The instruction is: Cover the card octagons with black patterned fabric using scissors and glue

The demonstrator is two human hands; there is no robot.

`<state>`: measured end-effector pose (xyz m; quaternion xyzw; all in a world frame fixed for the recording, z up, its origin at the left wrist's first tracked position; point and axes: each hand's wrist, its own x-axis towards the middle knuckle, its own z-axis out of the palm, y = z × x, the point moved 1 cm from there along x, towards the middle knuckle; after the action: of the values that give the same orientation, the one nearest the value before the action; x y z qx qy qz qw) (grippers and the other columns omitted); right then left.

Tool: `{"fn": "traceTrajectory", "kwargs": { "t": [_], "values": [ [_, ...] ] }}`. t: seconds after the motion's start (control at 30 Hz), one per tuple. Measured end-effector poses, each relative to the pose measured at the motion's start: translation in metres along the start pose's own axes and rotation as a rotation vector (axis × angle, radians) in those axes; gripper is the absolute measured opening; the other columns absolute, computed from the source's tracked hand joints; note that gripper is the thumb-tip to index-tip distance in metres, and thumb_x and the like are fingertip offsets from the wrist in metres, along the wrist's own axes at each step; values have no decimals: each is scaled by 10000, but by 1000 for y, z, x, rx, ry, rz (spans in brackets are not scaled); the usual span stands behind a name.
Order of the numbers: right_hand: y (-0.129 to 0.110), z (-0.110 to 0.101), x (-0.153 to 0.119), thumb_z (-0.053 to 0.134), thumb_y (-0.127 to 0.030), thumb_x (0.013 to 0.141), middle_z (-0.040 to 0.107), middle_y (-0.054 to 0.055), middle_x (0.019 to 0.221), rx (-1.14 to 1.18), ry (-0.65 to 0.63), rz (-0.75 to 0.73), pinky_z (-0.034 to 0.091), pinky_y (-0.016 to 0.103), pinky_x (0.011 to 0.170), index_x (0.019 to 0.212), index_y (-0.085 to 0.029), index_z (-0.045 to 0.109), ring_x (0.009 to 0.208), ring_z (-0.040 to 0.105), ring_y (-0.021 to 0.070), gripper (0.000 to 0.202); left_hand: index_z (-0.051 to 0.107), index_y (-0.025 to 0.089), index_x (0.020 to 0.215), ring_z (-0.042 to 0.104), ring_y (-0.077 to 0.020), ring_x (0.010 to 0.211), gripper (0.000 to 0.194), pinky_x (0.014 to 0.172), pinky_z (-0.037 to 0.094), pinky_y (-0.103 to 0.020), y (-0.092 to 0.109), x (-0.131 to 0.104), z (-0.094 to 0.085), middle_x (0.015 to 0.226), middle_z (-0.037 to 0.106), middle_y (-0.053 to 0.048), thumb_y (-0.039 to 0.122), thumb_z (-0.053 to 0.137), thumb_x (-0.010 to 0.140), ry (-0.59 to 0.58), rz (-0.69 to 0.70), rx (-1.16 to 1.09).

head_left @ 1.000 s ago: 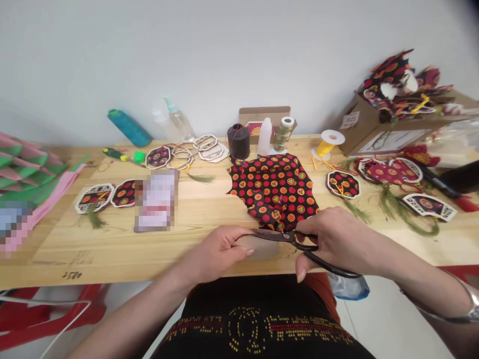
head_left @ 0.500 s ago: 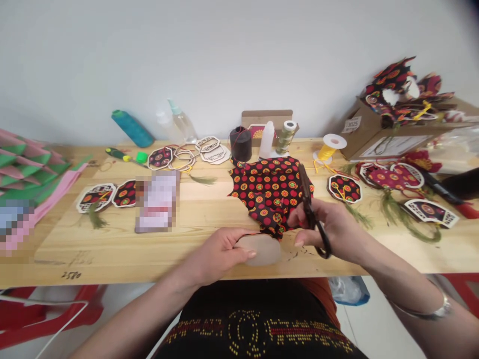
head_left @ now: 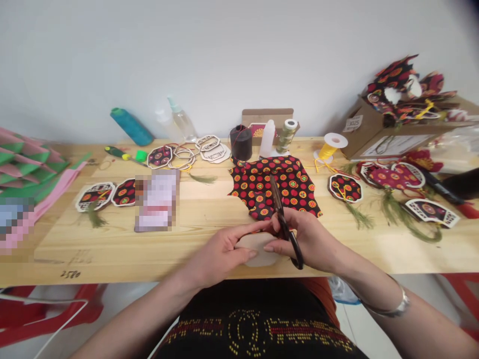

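A pale, rounded flat piece (head_left: pixel 250 248) is pinched between the thumb and fingers of my left hand (head_left: pixel 223 253), near the table's front edge. My right hand (head_left: pixel 312 242) is closed around dark scissors (head_left: pixel 281 209), whose blades point away over the cloth. The right thumb and fingertips also touch the right end of the pale piece. Just beyond both hands lies a black patterned cloth (head_left: pixel 299 185) with red and yellow round motifs and jagged cut edges. Whether the cloth touches the pale piece is hidden by my fingers.
Behind the cloth stand a black thread cone (head_left: pixel 241 143), a white bottle (head_left: pixel 267 139) and a yellow spool (head_left: pixel 329 147). Tasselled ornaments (head_left: pixel 345 188) lie on both sides. A cardboard box (head_left: pixel 359 134) with fabric pieces stands at right; a phone (head_left: pixel 157 199) lies left.
My right hand has moved left with the scissors and now touches the pale piece. The cloth's near right part now lies spread out. My left hand has stayed nearly still.
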<state>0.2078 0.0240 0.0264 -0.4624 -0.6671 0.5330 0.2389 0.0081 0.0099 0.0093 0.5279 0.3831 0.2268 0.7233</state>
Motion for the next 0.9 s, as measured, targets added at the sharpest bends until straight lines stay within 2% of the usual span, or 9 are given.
{"fn": "traceTrajectory", "kwargs": {
  "t": [0.07, 0.17, 0.23, 0.33, 0.4, 0.53, 0.63, 0.8, 0.9],
  "values": [
    [1, 1, 0, 726, -356, 731, 516, -37, 715, 29, -3, -18, 382, 227, 561, 758, -196, 466, 633, 456, 104, 307, 480, 389, 1367, 483, -232, 1301, 576, 1088, 347, -464, -1, 0, 0, 1453, 497, 29, 161, 590, 850, 3, 19, 33],
    [-1, 3, 0, 717, -295, 727, 500, -44, 699, 43, -14, -42, 373, 226, 560, 758, -192, 481, 619, 443, 96, 259, 401, 413, 1414, 406, -219, 1364, 652, 1124, 307, -427, -4, -1, -1, 1513, 410, 40, 144, 593, 852, 5, 78, 62],
    [-4, 3, 0, 698, -251, 733, 488, -49, 684, 23, -21, -53, 368, 224, 558, 759, -188, 495, 611, 431, 93, 214, 316, 418, 1455, 472, -214, 1310, 703, 1092, 355, -406, -7, -1, -1, 1515, 411, 22, 145, 580, 863, -12, 80, 49],
    [-7, 3, 1, 665, -213, 750, 488, -47, 685, -22, -44, -69, 362, 223, 551, 758, -185, 500, 609, 423, 91, 167, 213, 416, 1489, 613, -216, 1125, 763, 950, 481, -388, -12, -1, -2, 1478, 465, -20, 149, 566, 868, -36, 32, 35],
    [-9, 4, 1, 649, -194, 758, 485, -47, 688, -49, -58, -80, 363, 224, 557, 748, -186, 491, 615, 420, 93, 158, 211, 404, 1492, 625, -227, 1094, 780, 906, 504, -383, -13, -1, -3, 1462, 481, -33, 141, 574, 855, -34, 15, 52],
    [-9, 5, 1, 600, -160, 779, 486, -45, 693, -105, -47, -87, 363, 227, 569, 739, -185, 480, 621, 418, 92, 129, 286, 352, 1481, 532, -269, 1233, 756, 998, 444, -417, -11, 2, -3, 1496, 432, -45, 130, 597, 828, -7, 17, 112],
    [-8, 7, 1, 587, -142, 778, 495, -42, 703, -123, -12, -102, 363, 221, 574, 740, -180, 494, 633, 424, 89, 107, 332, 317, 1465, 524, -263, 1239, 722, 1019, 423, -409, -8, 5, -1, 1476, 457, -56, 127, 601, 822, -18, 42, 85],
    [-5, 7, 1, 590, -160, 787, 509, -38, 699, -68, 4, -95, 375, 221, 578, 750, -177, 524, 641, 448, 92, 78, 316, 307, 1468, 636, -238, 1025, 767, 910, 483, -410, -7, 7, -1, 1375, 556, -69, 141, 636, 790, -24, -30, -10],
    [-2, 7, 3, 601, -174, 785, 517, -37, 688, -42, 23, -91, 358, 224, 555, 751, -179, 533, 626, 453, 93, 76, 313, 298, 1470, 655, -219, 914, 800, 851, 493, -397, -5, 7, -1, 1269, 628, -68, 138, 655, 764, -11, -74, -47]
  ]
}}
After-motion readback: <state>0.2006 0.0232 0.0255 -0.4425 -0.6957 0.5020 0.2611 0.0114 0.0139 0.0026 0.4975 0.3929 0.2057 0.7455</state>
